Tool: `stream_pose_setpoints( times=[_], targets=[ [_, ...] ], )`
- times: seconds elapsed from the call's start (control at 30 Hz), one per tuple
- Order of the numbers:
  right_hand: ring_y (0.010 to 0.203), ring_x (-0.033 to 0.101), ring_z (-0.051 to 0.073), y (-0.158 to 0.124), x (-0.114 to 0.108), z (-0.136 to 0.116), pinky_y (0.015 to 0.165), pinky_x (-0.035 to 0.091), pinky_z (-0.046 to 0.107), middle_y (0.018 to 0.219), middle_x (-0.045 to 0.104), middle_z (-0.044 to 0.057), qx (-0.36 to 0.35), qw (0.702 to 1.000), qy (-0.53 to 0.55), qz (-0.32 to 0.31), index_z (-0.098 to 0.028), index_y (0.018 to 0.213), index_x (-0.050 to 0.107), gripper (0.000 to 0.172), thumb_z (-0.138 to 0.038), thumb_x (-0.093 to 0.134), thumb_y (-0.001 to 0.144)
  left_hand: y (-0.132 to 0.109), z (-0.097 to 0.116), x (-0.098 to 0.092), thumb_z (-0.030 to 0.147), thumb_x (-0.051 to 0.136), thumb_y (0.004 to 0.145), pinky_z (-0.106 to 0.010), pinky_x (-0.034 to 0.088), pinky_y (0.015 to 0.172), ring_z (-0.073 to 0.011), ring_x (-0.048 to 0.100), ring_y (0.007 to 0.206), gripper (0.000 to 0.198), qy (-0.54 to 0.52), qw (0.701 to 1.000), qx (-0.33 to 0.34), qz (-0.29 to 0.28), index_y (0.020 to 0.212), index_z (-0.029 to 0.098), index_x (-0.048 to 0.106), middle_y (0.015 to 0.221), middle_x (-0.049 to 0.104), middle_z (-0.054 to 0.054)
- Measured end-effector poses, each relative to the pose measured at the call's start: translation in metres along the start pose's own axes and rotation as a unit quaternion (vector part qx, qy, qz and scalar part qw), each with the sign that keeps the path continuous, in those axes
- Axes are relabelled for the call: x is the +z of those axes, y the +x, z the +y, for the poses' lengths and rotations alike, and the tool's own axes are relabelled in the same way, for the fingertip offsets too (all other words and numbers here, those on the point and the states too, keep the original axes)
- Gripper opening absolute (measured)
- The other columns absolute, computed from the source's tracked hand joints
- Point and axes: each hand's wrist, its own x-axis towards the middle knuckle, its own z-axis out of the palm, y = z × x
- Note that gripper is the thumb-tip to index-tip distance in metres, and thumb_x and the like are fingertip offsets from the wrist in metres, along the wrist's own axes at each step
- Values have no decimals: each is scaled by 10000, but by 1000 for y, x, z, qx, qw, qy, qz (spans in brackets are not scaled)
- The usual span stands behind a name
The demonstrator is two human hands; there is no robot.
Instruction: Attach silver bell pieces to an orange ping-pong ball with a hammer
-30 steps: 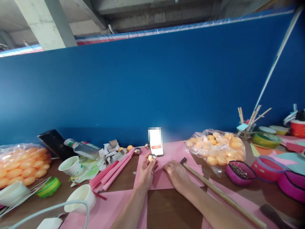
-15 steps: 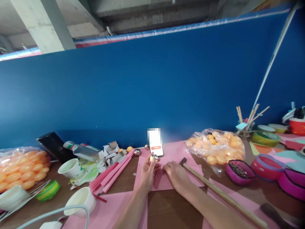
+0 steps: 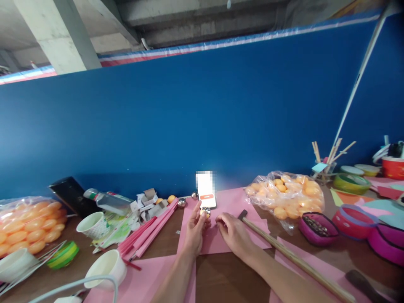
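Note:
My left hand (image 3: 193, 233) pinches a small orange ball with a silver cap (image 3: 205, 211) at its fingertips, held just above a pink paper sheet (image 3: 235, 202). My right hand (image 3: 232, 233) rests on that sheet close beside it, fingers curled and pressed together near the ball; what they hold, if anything, is hidden. A phone with a lit screen (image 3: 206, 194) lies just beyond the ball. A hammer with a long wooden handle (image 3: 284, 248) lies right of my right hand.
Bags of orange balls sit at the right (image 3: 288, 195) and far left (image 3: 28, 225). White paper cups (image 3: 91, 224), a bottle (image 3: 109, 200), folded pink strips (image 3: 148, 231), silver bells (image 3: 182, 203), pink bowls (image 3: 315, 229) and tape rolls (image 3: 352, 183) crowd the table. A blue partition stands behind.
My right hand has slid a little toward the left hand and curled its fingers. The ball in my left hand has stayed nearly in place. The view has tilted slightly.

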Motion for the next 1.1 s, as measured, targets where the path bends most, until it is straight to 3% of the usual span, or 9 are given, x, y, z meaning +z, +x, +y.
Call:
stream_pose_setpoints(
  times=[0.23, 0.67, 0.9, 1.1],
  targets=[
    [759, 558, 165, 3, -3, -4, 696, 443, 269, 799, 576, 44, 10, 997, 78, 29, -188, 799, 519, 157, -185, 376, 864, -2, 2, 2, 292, 679, 666, -282, 472, 753, -126, 613, 737, 554, -41, 998, -48, -19, 1187, 231, 501, 814, 623, -36],
    [821, 586, 168, 4, -5, -8, 722, 467, 258, 921, 606, 63, 57, 986, 149, 40, -184, 914, 524, 145, -226, 395, 864, 1, -2, 0, 348, 632, 707, -306, 477, 764, -161, 621, 786, 464, -36, 998, -52, -14, 1132, 190, 538, 895, 631, -81],
    [674, 586, 151, 5, -8, -9, 647, 462, 236, 720, 624, 22, 80, 979, 184, 28, -182, 794, 580, 199, -282, 423, 863, 2, -4, 0, 324, 644, 700, -327, 460, 801, -167, 616, 804, 468, -38, 998, -50, -21, 1135, 186, 541, 883, 630, -72],
    [630, 603, 158, 6, -6, -7, 557, 468, 223, 699, 649, 26, 129, 964, 233, 25, -178, 817, 609, 225, -348, 463, 835, 3, -5, -2, 263, 662, 690, -337, 446, 841, -177, 608, 864, 462, -32, 998, -53, -25, 1124, 178, 530, 938, 624, -79]
  ],
)
